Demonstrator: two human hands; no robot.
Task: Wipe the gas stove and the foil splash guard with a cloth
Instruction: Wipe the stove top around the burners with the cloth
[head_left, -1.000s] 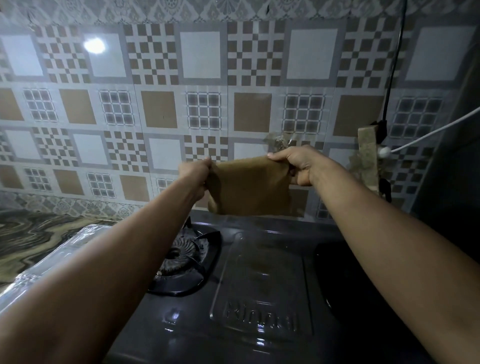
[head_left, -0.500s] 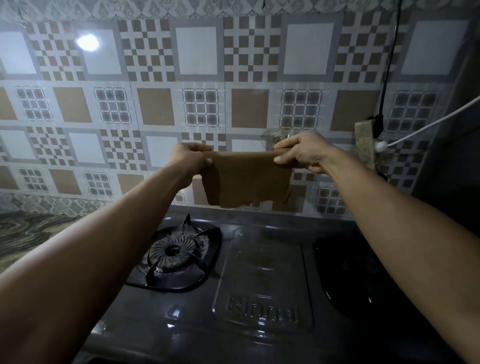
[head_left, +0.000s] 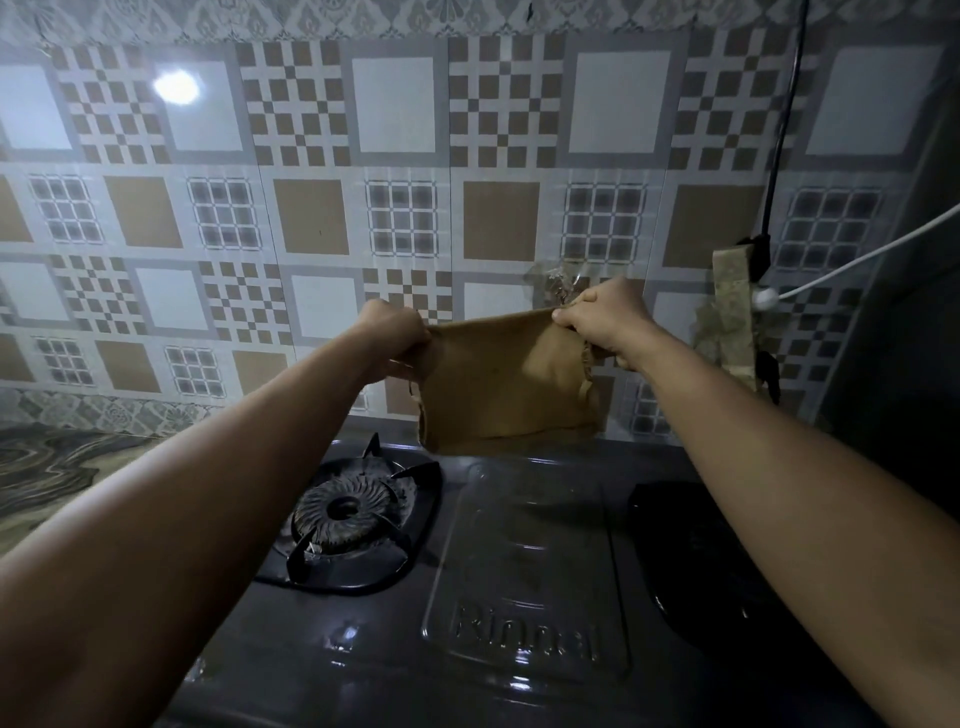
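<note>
The gas stove (head_left: 519, 597) lies low in the foreground, its back edge against the tiled wall (head_left: 415, 156). On it, the left burner (head_left: 345, 512) sits left of the raised centre panel (head_left: 524, 571); the right burner (head_left: 696, 561) lies right of that panel, partly behind the right forearm. Above the stove's rear edge and before the wall, the cloth (head_left: 504, 382) hangs between the left hand (head_left: 395, 338) and the right hand (head_left: 605, 317). A countertop (head_left: 47, 467) lies left of the stove. Right of the cloth, a cable (head_left: 784, 130) runs down the wall.

Cloth (head_left: 506, 384) is plain tan-brown — behind it the wall tiles (head_left: 405, 156) go white, brown and grey checks, below it the stove (head_left: 524, 566) is dark grey.
</note>
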